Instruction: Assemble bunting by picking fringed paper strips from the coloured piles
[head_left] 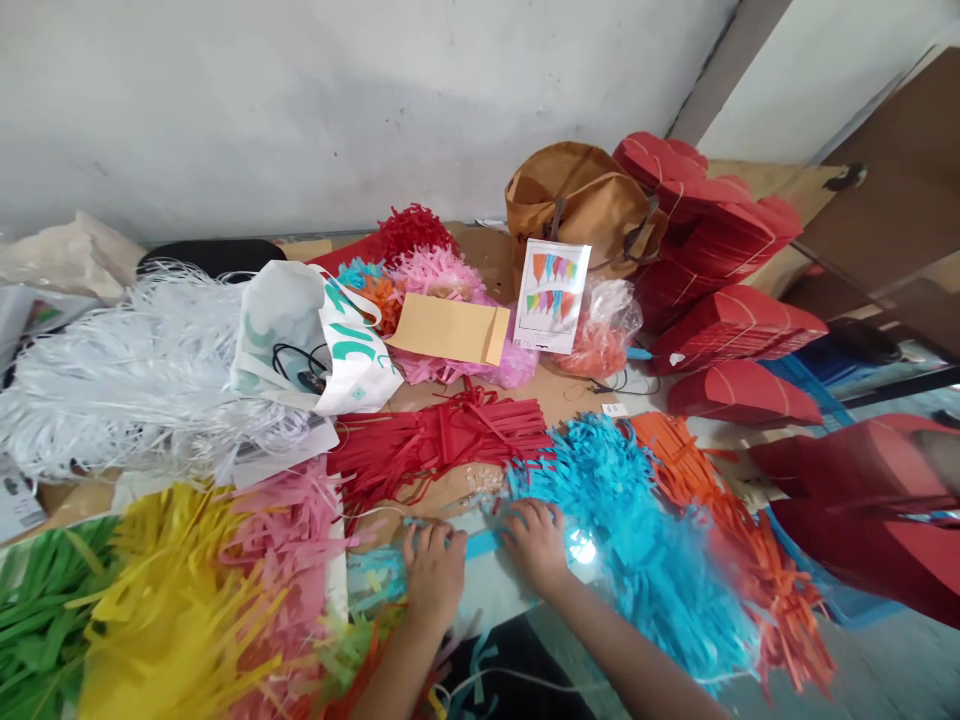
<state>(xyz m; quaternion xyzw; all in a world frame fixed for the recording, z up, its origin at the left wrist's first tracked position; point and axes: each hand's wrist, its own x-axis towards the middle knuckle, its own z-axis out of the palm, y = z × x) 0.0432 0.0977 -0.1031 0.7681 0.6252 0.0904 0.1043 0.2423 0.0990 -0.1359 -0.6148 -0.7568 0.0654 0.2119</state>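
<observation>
Both hands rest low in the middle of the head view, over a pale work surface. My left hand has bent fingers pressed down at the left end of a flat blue paper strip. Across from it, my right hand touches the strip's right end, its fingers curled over the edge. A pile of blue paper fringe lies right beside my right hand. Beyond both hands is a bundle of red fringe. Loose blue strands lie left of my left hand.
Yellow, green and pink fringe lie at left, below white fringe. Behind stand a white bag, a tan envelope, a printed card and a brown bag. Red paper stacks and orange fringe are at right.
</observation>
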